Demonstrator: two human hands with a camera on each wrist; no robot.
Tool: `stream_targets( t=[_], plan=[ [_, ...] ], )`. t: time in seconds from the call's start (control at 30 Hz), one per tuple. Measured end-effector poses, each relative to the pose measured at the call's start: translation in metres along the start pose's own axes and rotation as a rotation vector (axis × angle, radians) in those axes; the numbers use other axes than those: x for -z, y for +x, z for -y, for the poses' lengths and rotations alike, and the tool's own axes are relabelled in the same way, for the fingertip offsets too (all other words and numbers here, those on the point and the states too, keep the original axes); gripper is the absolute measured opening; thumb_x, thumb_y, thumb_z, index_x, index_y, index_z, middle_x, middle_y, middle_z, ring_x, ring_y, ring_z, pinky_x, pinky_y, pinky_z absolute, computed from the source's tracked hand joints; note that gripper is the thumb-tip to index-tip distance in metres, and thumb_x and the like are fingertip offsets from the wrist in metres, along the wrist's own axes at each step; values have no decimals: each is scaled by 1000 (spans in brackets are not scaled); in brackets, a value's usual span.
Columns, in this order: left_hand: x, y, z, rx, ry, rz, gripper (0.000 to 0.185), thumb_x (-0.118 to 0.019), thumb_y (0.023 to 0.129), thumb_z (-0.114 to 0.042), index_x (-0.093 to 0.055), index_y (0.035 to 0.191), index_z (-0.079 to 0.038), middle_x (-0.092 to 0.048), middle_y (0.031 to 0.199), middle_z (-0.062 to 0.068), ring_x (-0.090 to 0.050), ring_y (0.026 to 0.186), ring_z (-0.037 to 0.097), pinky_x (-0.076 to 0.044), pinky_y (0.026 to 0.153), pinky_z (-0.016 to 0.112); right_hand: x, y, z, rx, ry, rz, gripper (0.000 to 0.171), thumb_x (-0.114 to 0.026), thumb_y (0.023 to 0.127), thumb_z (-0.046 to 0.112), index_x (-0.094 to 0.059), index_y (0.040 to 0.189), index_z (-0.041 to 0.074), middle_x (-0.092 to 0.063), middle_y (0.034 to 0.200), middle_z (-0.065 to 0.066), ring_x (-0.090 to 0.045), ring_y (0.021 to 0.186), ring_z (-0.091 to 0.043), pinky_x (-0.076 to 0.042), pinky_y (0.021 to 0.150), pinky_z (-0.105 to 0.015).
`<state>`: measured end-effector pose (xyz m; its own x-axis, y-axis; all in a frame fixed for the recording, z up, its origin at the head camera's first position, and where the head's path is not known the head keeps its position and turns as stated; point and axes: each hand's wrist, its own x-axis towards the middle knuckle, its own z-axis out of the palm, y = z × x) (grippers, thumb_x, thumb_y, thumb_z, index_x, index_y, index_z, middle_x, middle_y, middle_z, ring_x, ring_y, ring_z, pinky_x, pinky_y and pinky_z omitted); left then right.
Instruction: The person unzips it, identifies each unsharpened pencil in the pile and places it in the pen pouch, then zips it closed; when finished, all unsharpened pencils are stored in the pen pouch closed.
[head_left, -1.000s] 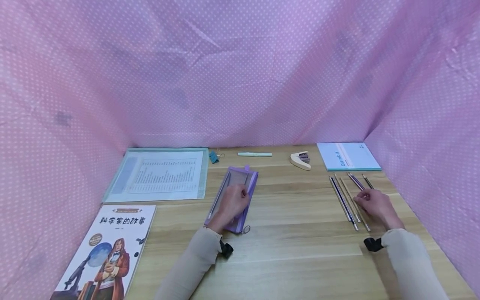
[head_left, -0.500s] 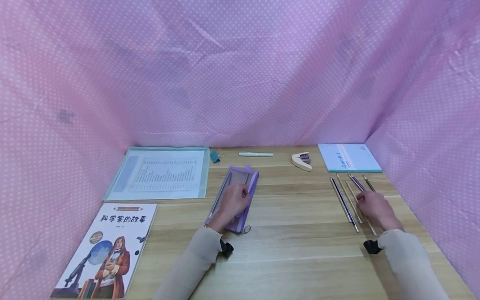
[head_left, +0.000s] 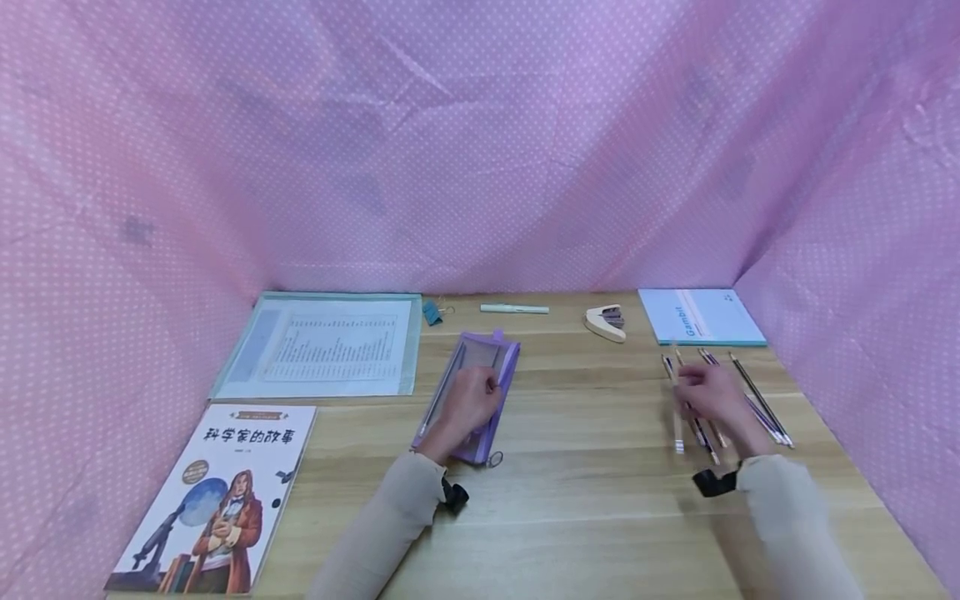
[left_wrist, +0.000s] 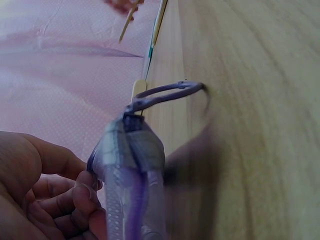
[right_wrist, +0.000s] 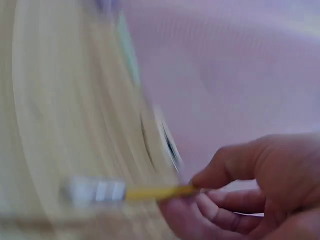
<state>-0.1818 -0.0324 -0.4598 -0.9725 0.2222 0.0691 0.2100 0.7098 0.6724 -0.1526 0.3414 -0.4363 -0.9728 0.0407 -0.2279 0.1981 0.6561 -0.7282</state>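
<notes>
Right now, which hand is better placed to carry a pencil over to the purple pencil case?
The right hand: it already pinches a yellow pencil, lifted beside the other pencils. The left hand is busy gripping the pencil case on the table, likely steadying it.

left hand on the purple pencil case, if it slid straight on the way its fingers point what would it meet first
Likely the mint green pen at the desk's back edge, beyond the far end of the purple pencil case the left hand holds; depth is unclear.
</notes>
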Motion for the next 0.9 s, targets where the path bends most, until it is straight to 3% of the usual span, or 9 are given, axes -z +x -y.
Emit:
stream_targets(
  t=[0.13,0.3,0.47,0.67,0.9],
  plan=[
    [0,2,-1,12,-22,-8,11,-63,87,-1,-70,80,-4,-67,74,8,-56,55,10,-46,44,16,-55,5,30,3,376,207,55,-54,97,6,-34,141,-19,-67,107,-19,-67,79,-9,-63,74,-30],
    [-1,3,-1,-2,-30,-6,11,-63,87,-1,-71,80,-4,-69,76,9,-57,55,10,-47,45,16,-119,9,61,-51,637,351,51,-55,96,3,-38,141,-16,-66,100,-10,-69,79,-15,-63,75,-29],
    [-1,3,0,-23,2,-27,9,-65,85,-1,-70,79,-5,-68,73,8,-56,55,9,-45,44,16,-161,18,89,-66,692,392,48,-55,94,0,-42,138,-16,-65,93,-7,-68,75,-13,-63,71,-27],
    [-1,1,1,-18,-10,-23,9,-66,86,-2,-68,77,-4,-68,70,7,-55,54,9,-43,43,17,-185,29,109,-66,724,376,43,-54,94,-3,-46,134,-17,-68,94,-7,-68,75,-12,-63,71,-27],
    [1,1,1,-25,8,-27,8,-66,85,-2,-68,78,-4,-69,73,8,-56,58,10,-44,48,18,-199,38,126,-92,693,215,40,-56,90,-4,-54,129,-14,-69,103,-18,-69,73,-15,-63,72,-31]
  ],
)
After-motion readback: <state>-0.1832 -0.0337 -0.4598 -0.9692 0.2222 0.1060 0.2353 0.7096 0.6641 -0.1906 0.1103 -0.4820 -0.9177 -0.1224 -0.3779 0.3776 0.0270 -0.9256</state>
